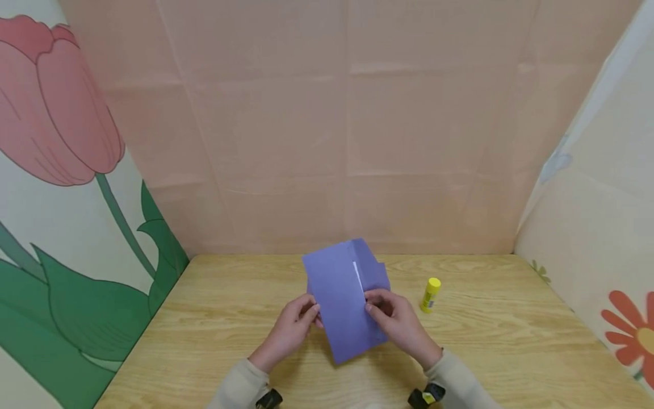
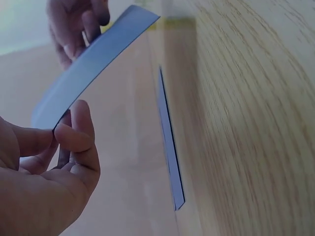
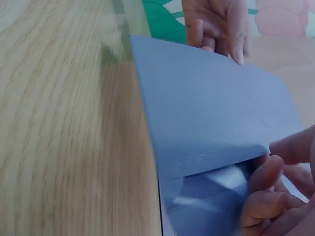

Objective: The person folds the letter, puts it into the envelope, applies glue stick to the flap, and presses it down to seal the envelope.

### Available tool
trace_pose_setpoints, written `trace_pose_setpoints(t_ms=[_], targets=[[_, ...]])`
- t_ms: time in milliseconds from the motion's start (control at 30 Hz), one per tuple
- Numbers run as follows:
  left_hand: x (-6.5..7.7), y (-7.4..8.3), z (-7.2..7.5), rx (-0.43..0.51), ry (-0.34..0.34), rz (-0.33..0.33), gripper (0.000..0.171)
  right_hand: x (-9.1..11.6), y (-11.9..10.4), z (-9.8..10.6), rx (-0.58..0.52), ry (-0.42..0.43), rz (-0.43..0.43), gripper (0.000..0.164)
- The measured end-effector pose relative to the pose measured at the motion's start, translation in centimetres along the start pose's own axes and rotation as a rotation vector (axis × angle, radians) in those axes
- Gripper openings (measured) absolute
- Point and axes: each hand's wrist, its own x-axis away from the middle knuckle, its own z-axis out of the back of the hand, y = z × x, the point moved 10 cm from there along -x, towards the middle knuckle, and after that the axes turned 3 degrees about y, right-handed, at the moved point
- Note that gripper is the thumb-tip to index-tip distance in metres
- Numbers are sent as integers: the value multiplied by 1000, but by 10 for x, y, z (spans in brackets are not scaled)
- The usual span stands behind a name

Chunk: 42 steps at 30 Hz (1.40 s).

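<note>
A purple folded paper (image 1: 337,301) is held up over the table between both hands. My left hand (image 1: 296,321) pinches its left edge between thumb and fingers. At the right edge of the upper panel, my right hand (image 1: 395,318) pinches the paper, thumb on top. A second purple layer (image 1: 375,275) shows behind the panel on the right, with a pale slit between the two. In the right wrist view, the upper panel (image 3: 211,103) lifts away from the lower layer (image 3: 206,206), leaving a gap near my fingertips. The left wrist view shows the held panel (image 2: 93,64) slightly bowed.
A yellow glue stick (image 1: 431,295) stands on the wooden table (image 1: 230,295), to the right of the paper. A plain pinkish sheet (image 1: 286,142) hangs behind the table. Flower-printed panels (image 1: 66,113) flank it on both sides.
</note>
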Motion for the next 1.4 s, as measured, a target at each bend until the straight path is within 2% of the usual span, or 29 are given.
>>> trace_pose_setpoints(t_ms=[200,400,667,933,1400], targets=[[1,2,-9,-66,-64,-10,23,-1,-2,6,-26,47,43,23],[0,0,-12,-103,-57,-18,21,-2,-3,4,-33,22,22,20],[1,0,-15,-70,-73,1,21,-2,-2,6,-62,-4,-26,9],[1,1,-16,-69,-85,22,21,-1,-1,7,-115,-41,-32,14],[2,-1,-18,1,-98,32,19,-2,4,7,-143,-6,-51,21]])
